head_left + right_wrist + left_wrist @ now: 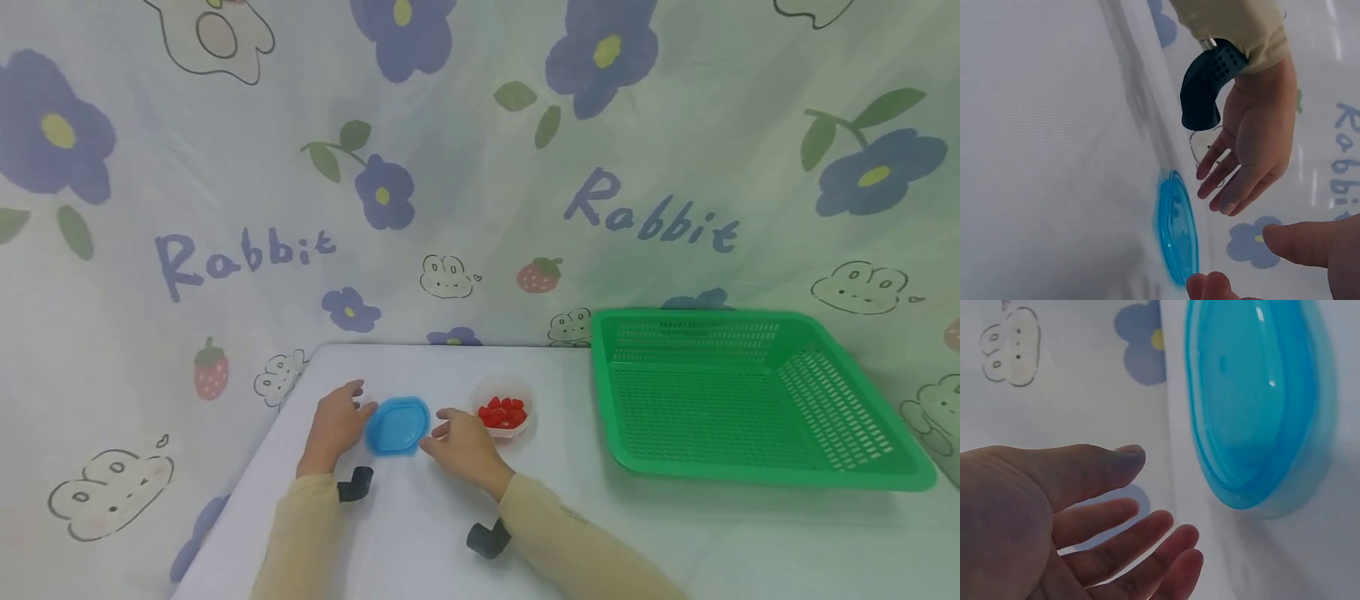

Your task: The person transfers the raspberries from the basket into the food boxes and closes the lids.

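A translucent blue plastic lid point(397, 426) lies on the white table between the two hands. In the left wrist view, the raised rim of the blue lid point(1235, 495) shows. My left hand point(334, 425) is just left of it, thumb and fingers spread apart, holding nothing. My right hand point(467, 447) is at its right side, fingers loosely bent and thumb near the rim; whether it touches the lid I cannot tell. Behind the right hand stands a clear bowl point(501, 385) holding several small red pieces point(502, 412).
A large green plastic basket point(750, 478) with slotted walls stands on the right of the table. Behind the table hangs a white cloth point(465, 208) printed with flowers, strawberries and rabbits. A dark camera mount point(489, 538) sticks out below the right wrist.
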Motion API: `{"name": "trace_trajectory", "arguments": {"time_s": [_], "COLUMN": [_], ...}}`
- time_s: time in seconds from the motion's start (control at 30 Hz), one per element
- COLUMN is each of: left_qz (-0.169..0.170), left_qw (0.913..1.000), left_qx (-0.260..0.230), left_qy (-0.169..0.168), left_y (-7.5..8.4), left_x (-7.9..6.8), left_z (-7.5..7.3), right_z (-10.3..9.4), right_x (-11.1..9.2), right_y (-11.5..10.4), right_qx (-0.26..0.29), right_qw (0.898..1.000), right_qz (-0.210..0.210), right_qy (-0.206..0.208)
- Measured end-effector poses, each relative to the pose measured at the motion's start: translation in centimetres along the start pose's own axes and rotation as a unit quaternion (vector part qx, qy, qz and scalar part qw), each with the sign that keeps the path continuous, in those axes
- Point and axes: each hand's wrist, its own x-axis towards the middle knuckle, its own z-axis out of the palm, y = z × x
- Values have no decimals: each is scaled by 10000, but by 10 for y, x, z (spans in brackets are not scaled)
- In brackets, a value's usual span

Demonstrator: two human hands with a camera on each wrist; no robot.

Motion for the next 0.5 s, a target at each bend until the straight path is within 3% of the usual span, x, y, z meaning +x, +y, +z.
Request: {"name": "trace_trajectory", "arguments": {"time_s": [0.5], "left_qz": [-275], "left_qw": [9992], "left_qx": [176], "left_qy": [-225], "left_y": [-13], "left_x": [5], "left_z": [11], "right_z": [18], "right_x": [17], "right_y": [4], "right_qx": [-270], "right_qw": [9985], "right_qz": [486], "right_qy": [21]}}
